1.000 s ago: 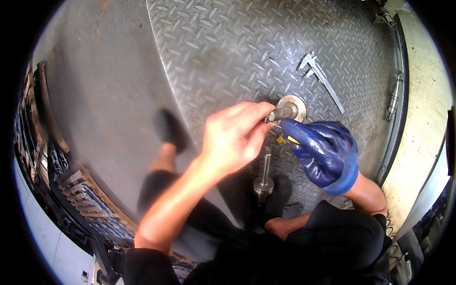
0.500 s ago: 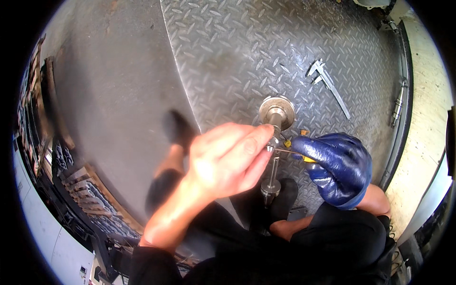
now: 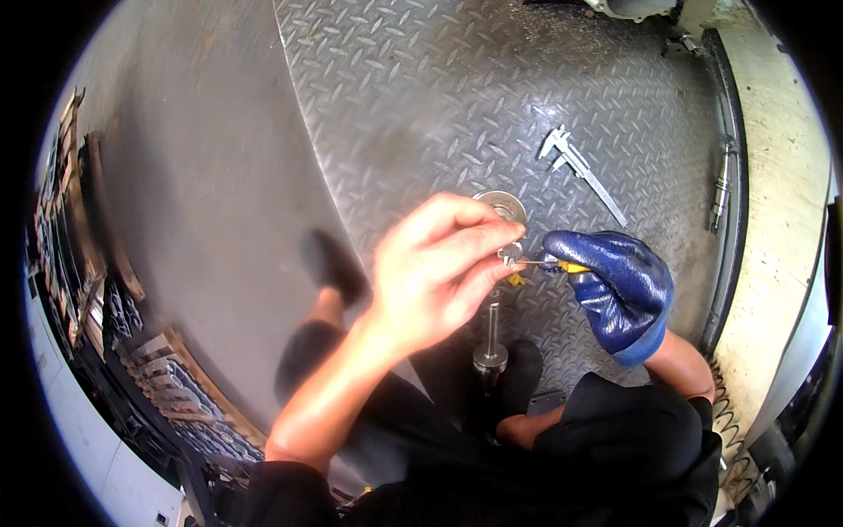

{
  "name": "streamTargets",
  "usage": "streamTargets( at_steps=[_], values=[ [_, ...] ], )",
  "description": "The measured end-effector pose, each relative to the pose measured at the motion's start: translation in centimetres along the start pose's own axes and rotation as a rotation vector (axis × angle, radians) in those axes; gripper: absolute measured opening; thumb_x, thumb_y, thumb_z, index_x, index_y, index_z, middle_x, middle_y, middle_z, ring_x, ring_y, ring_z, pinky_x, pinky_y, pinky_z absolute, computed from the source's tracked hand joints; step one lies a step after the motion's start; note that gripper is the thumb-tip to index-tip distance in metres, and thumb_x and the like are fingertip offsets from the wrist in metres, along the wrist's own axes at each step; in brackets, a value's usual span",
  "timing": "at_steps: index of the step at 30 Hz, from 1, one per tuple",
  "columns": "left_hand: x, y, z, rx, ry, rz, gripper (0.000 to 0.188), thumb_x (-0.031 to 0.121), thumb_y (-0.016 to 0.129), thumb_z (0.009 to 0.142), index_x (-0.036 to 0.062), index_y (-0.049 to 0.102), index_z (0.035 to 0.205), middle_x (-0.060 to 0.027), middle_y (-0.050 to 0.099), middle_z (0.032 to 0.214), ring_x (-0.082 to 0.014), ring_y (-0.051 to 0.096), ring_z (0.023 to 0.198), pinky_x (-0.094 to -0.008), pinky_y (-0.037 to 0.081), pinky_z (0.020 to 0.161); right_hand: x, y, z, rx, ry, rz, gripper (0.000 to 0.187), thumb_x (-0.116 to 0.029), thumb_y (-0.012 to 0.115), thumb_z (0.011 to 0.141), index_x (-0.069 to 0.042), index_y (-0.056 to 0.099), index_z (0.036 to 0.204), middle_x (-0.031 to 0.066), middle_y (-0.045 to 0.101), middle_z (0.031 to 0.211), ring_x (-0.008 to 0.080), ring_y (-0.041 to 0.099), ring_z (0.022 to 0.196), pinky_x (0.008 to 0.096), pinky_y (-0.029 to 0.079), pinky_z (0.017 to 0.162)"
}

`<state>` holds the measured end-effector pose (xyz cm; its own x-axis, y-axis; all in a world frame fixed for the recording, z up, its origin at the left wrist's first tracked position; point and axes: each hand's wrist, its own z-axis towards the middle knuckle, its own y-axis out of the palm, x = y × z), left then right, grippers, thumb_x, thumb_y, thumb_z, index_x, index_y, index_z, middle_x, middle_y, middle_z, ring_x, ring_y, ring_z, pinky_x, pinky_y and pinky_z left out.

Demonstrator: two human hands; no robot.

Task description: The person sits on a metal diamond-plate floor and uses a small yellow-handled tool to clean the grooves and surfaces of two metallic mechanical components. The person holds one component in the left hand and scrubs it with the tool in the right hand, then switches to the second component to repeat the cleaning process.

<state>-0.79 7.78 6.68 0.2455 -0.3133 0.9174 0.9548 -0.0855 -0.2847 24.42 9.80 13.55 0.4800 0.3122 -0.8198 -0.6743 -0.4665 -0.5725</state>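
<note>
My bare left hand [image 3: 430, 268] pinches a small shiny metal piece [image 3: 509, 254] between thumb and fingers. Closed in a blue coated glove, my right hand [image 3: 619, 285] grips a small driver with a yellow handle [image 3: 575, 267]. The driver's thin shaft reaches left to the metal piece, its tip at or just touching it. Behind the left fingers, a round metal flange [image 3: 502, 202] stands partly hidden. Lower down, a metal tool holder with a slim shaft [image 3: 491, 353] rises between my legs. A small yellow item [image 3: 515, 280] lies beneath the hands.
Vernier calipers [image 3: 584, 174] lie on the diamond-plate floor [image 3: 421, 114] at the far right. A pale wall panel [image 3: 773, 176] with a dark edge bounds the right side. Wooden racks of metal parts [image 3: 189, 395] stand at the left. My legs fold close beneath my arms.
Both hands with the metal piece and driver have shifted slightly, now away from the flange and shaft below. The view has shifted a little too; the grips stay the same.
</note>
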Motion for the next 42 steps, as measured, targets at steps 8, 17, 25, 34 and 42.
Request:
streamTargets(
  at_steps=[8, 17, 25, 34, 42],
  values=[
    [-0.2, 2.7, 2.0, -0.045, -0.036, -0.12, 0.039, 0.006, 0.093, 0.079, 0.0029, 0.08, 0.116, -0.0129, 0.077, 0.109, -0.0183, 0.075, 0.091, -0.0278, 0.062, 0.07, 0.9, -2.1, -1.4, 0.029, 0.142, 0.157, 0.034, -0.008, 0.073, 0.099, 0.001, 0.073, 0.132, 0.0148, 0.08, 0.112, 0.0261, 0.079, 0.096, 0.0372, 0.061, 0.085],
    [0.5, 2.6, 2.8, -0.165, 0.109, -0.077, 0.033, 0.0, 0.087, 0.081, 0.007, 0.079, 0.112, -0.0114, 0.073, 0.114, -0.027, 0.075, 0.096, -0.0354, 0.062, 0.078, 1.3, -1.6, -2.8, 0.127, 0.269, 0.472, 0.034, -0.006, 0.074, 0.1, 0.0, 0.073, 0.133, 0.0138, 0.08, 0.119, 0.0221, 0.078, 0.103, 0.0345, 0.062, 0.092],
    [-0.2, 1.7, 2.3, -0.184, 0.116, -0.101, 0.027, -0.002, 0.085, 0.084, 0.0027, 0.072, 0.107, -0.0187, 0.073, 0.116, -0.0294, 0.072, 0.1, -0.0373, 0.06, 0.082, 1.8, -0.4, -2.7, 0.123, 0.267, 0.603, 0.032, -0.004, 0.072, 0.1, 0.001, 0.074, 0.131, 0.0142, 0.08, 0.113, 0.0208, 0.077, 0.101, 0.0336, 0.062, 0.09],
    [-0.8, 0.8, 1.3, -0.073, 0.084, -0.139, 0.025, -0.004, 0.082, 0.086, 0.0036, 0.073, 0.108, -0.0165, 0.074, 0.114, -0.03, 0.074, 0.1, -0.0371, 0.061, 0.081, 0.9, 0.6, -2.5, 0.067, 0.298, 0.66, 0.036, -0.005, 0.072, 0.102, -0.002, 0.07, 0.138, 0.0124, 0.077, 0.125, 0.019, 0.075, 0.111, 0.033, 0.061, 0.098],
    [-0.8, 0.2, 0.2, -0.014, -0.105, -0.253, 0.017, -0.007, 0.077, 0.088, -0.0011, 0.073, 0.105, -0.0199, 0.076, 0.118, -0.0313, 0.075, 0.106, -0.0379, 0.06, 0.088, 2.1, 0.8, -2.0, 0.088, 0.189, 0.59, 0.041, -0.005, 0.07, 0.102, -0.003, 0.065, 0.144, 0.0124, 0.074, 0.132, 0.0197, 0.073, 0.116, 0.033, 0.061, 0.097]
  ],
)
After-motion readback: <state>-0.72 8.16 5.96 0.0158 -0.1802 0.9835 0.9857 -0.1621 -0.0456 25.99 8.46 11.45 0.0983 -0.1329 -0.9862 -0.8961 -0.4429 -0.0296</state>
